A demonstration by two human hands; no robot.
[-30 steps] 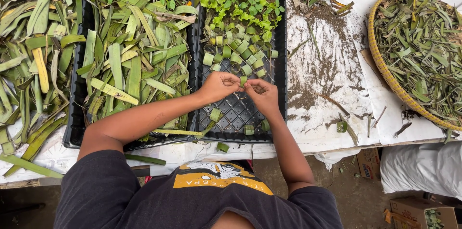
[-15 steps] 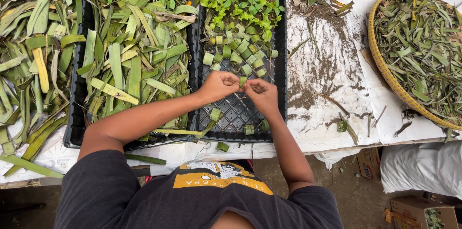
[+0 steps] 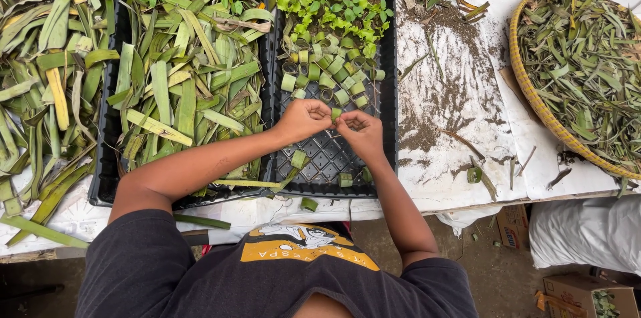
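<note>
Leaf ring (image 3: 336,113) between hands over black tray (image 3: 389,101)

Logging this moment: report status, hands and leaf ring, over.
Left hand and right hand both pinch a small green leaf ring above the black tray. Tray's far rows hold rings and seedlings. Nothing blocking.

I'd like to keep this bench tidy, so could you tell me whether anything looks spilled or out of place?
Yes: loose soil is scattered over the white sheet, and a few leaf rings lie outside the black tray.
</note>
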